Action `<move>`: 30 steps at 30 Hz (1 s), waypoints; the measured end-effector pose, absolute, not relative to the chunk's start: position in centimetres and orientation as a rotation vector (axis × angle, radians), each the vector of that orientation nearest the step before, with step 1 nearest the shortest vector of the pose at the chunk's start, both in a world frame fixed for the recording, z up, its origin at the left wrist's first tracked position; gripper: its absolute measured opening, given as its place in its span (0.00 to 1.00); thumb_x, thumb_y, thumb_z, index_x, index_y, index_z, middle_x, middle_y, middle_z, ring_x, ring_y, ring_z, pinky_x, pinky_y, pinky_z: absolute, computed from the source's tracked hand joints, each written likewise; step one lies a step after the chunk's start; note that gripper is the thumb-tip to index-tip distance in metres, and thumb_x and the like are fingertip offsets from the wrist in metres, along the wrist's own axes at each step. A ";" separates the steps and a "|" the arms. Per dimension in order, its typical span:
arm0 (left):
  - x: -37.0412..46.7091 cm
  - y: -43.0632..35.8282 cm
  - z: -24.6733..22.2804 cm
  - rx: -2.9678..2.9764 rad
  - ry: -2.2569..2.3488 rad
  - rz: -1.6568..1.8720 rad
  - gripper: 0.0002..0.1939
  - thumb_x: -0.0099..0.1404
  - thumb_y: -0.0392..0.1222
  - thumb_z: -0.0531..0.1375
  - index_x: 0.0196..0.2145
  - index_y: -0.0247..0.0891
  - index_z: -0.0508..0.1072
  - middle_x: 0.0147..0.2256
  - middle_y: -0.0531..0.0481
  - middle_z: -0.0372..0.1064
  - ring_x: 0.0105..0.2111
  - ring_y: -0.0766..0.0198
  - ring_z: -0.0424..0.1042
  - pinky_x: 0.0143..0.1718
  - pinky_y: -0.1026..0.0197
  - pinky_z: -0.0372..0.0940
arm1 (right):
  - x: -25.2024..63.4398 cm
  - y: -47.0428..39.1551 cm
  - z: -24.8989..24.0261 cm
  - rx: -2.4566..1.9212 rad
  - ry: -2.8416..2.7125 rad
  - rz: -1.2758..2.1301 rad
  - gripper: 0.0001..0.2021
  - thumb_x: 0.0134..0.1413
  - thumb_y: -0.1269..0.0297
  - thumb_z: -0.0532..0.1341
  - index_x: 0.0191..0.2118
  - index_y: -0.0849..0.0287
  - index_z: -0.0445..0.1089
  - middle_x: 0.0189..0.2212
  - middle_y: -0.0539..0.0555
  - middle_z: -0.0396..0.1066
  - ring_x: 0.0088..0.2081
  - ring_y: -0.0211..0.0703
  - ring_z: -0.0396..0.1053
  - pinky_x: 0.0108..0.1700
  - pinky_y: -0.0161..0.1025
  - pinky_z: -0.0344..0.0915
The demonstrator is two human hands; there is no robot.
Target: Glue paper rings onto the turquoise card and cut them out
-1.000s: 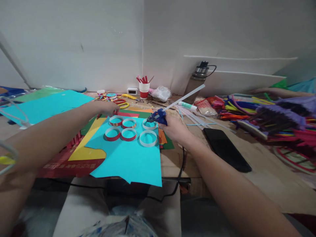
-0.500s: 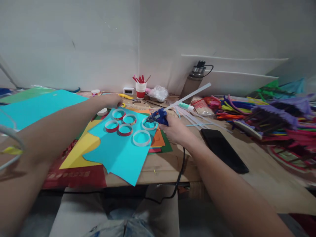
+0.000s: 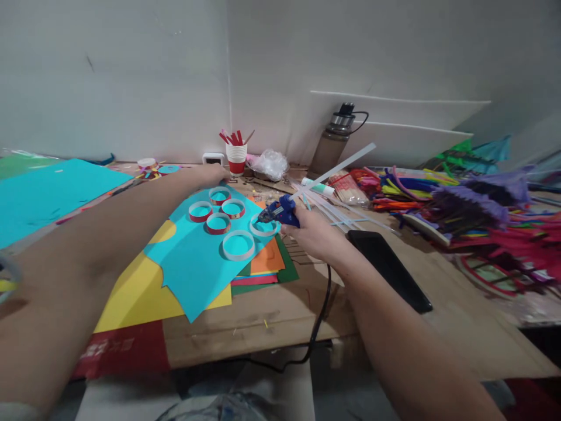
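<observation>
My right hand (image 3: 313,231) is wrapped round a blue hot glue gun (image 3: 284,211), a long translucent glue stick (image 3: 337,169) jutting from its back. The nozzle points left, over the right-hand white paper ring (image 3: 264,228). Another white ring (image 3: 239,245) lies nearer me, beside several red-and-white paper rings (image 3: 218,224). All rest on a bright blue sheet (image 3: 188,266) with a wavy cut edge. Reaching across, my left hand (image 3: 215,174) is at the sheet's far end; its fingers are mostly hidden.
A paper cup with red strips (image 3: 236,159) stands at the back, left of a dark bottle (image 3: 331,143). Loose glue sticks (image 3: 335,207) and a black phone (image 3: 390,269) lie right of the glue gun. Yellow paper (image 3: 135,292) sits under the blue sheet. Colourful pipe cleaners (image 3: 407,187) heap at right.
The blue sheet with its rings has turned clockwise, its near corner swinging left. My left hand has shifted right, towards the cup. My right hand still holds the glue gun. The view has shifted slightly.
</observation>
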State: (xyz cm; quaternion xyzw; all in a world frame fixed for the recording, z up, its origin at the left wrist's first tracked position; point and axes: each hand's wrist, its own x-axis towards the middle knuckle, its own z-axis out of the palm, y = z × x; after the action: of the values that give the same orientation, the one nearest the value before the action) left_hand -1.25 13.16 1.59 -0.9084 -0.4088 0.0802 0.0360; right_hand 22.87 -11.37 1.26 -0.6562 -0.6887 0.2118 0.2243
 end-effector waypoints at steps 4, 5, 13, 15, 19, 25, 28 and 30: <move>-0.4 14.0 1.3 -2.860 -1.077 0.216 0.15 0.58 0.32 0.55 0.40 0.33 0.79 0.40 0.41 0.75 0.37 0.57 0.69 0.38 0.60 0.58 | 23.6 -11.3 1.6 -1.800 -1.935 0.642 0.10 0.60 0.65 0.60 0.46 0.61 0.71 0.43 0.61 0.77 0.44 0.51 0.73 0.45 0.42 0.65; -0.1 14.1 1.3 -2.865 -1.047 0.211 0.15 0.58 0.32 0.55 0.41 0.33 0.78 0.40 0.42 0.75 0.37 0.58 0.69 0.37 0.60 0.58 | 23.8 -11.3 1.7 -1.788 -1.944 0.657 0.10 0.60 0.65 0.60 0.46 0.61 0.72 0.43 0.60 0.77 0.44 0.51 0.73 0.44 0.42 0.65; 2.5 13.6 1.8 -2.904 -0.943 0.245 0.16 0.58 0.32 0.56 0.41 0.33 0.79 0.41 0.41 0.76 0.36 0.56 0.70 0.37 0.59 0.59 | 25.3 -11.7 1.8 -1.742 -1.990 0.672 0.09 0.58 0.61 0.61 0.42 0.57 0.72 0.41 0.58 0.77 0.43 0.52 0.72 0.44 0.43 0.66; 2.6 13.7 2.0 -2.902 -0.915 0.245 0.16 0.59 0.32 0.55 0.42 0.34 0.79 0.42 0.41 0.76 0.37 0.56 0.71 0.37 0.59 0.58 | 25.2 -11.7 1.8 -1.755 -1.993 0.680 0.10 0.58 0.60 0.60 0.42 0.58 0.72 0.40 0.58 0.76 0.42 0.52 0.72 0.42 0.43 0.65; 2.4 14.1 2.0 -2.913 -0.840 0.225 0.15 0.59 0.32 0.55 0.40 0.36 0.78 0.41 0.45 0.76 0.37 0.60 0.69 0.37 0.61 0.57 | 25.0 -11.8 1.9 -1.751 -2.000 0.718 0.10 0.58 0.60 0.60 0.43 0.57 0.71 0.40 0.57 0.76 0.41 0.50 0.72 0.40 0.41 0.65; 2.9 13.1 1.5 -2.949 -0.679 0.273 0.13 0.59 0.31 0.55 0.38 0.38 0.78 0.40 0.45 0.76 0.37 0.59 0.70 0.34 0.61 0.57 | 24.9 -12.1 2.3 -1.736 -2.025 0.784 0.13 0.60 0.59 0.59 0.48 0.57 0.71 0.44 0.57 0.76 0.43 0.50 0.72 0.43 0.42 0.64; 3.3 12.3 1.7 -2.953 -0.650 0.285 0.15 0.58 0.29 0.55 0.38 0.37 0.78 0.40 0.45 0.76 0.37 0.59 0.70 0.34 0.61 0.58 | 24.9 -12.1 2.5 -1.750 -2.032 0.793 0.13 0.59 0.60 0.60 0.47 0.59 0.70 0.42 0.58 0.75 0.42 0.50 0.71 0.42 0.41 0.63; 3.6 11.9 1.7 -2.955 -0.605 0.281 0.15 0.58 0.28 0.54 0.38 0.37 0.78 0.40 0.45 0.76 0.37 0.59 0.71 0.35 0.62 0.59 | 24.9 -12.1 2.6 -1.747 -2.058 0.784 0.11 0.59 0.59 0.60 0.44 0.59 0.70 0.41 0.58 0.74 0.41 0.49 0.70 0.40 0.41 0.63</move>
State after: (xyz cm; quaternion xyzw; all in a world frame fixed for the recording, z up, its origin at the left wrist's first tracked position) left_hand 3.64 11.91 1.68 -0.9739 -0.1994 0.0927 0.0562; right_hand 24.92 -12.10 2.60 -0.6129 -0.7221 0.2753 0.1648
